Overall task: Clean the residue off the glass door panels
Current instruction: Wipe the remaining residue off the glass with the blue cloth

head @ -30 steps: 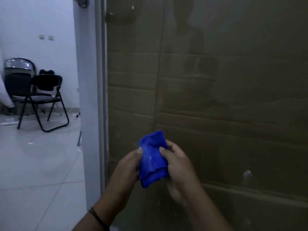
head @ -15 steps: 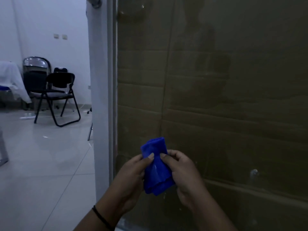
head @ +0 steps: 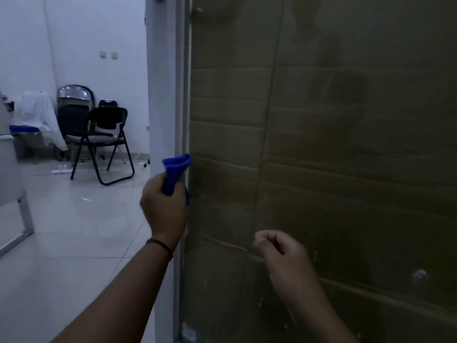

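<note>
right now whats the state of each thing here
blue cloth: bunched, gripped in left hand, at the glass's left edge
right hand: fingers curled, holding nothing
glass door panel: shows specks of residue low down
black folding chair: unfolded, unoccupied

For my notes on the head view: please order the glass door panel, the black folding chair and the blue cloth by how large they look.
1. glass door panel
2. black folding chair, though it stands farther away
3. blue cloth, partly hidden in the left hand
</note>
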A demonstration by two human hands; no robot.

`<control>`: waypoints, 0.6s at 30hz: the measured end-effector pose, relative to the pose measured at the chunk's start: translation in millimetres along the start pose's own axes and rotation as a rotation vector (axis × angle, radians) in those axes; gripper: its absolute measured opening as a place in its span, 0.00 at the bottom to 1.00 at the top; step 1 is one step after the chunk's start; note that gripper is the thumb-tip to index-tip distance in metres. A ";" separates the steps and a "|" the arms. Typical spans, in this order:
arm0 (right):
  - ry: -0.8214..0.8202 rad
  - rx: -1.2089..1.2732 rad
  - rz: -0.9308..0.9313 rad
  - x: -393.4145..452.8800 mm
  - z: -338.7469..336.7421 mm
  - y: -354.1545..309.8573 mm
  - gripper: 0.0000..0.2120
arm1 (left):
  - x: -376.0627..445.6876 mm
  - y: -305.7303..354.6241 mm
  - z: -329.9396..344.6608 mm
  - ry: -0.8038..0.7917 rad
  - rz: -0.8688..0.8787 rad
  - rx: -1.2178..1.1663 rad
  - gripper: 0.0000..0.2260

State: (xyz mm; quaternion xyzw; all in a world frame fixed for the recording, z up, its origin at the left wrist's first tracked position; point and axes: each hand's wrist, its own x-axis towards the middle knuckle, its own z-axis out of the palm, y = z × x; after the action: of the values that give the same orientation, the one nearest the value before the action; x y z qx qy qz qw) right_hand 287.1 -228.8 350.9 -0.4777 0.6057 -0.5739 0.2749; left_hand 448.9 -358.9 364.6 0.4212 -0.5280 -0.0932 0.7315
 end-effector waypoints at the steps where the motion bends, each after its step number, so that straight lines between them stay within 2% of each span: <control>1: -0.002 0.002 -0.005 -0.7 -2.5 0.9 0.06 | 2.3 -5.1 8.2 -0.041 0.055 0.056 0.04; 4: 0.008 0.031 0.003 -2.2 -12.9 4.4 0.06 | -6.5 -17.3 27.1 -0.088 0.139 0.131 0.05; 8: 0.075 0.049 0.019 0.7 -30.6 10.1 0.06 | -36.2 -17.9 40.2 -0.112 0.163 0.084 0.11; 15: 0.206 0.098 0.038 4.3 -63.3 15.2 0.07 | -113.3 32.1 76.7 -0.415 0.345 -0.058 0.12; 17: 0.238 0.104 0.019 3.8 -71.8 14.2 0.07 | -126.9 44.3 82.3 -0.472 0.289 -0.112 0.10; 18: 0.249 0.112 0.017 3.2 -75.6 13.5 0.07 | -129.4 47.6 80.6 -0.473 0.199 -0.150 0.09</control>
State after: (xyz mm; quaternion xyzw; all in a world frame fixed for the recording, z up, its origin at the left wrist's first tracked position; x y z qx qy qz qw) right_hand 215.7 -200.5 353.0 -0.3813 0.6063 -0.6593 0.2286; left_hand 310.7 -295.6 315.9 0.2781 -0.7147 -0.1555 0.6226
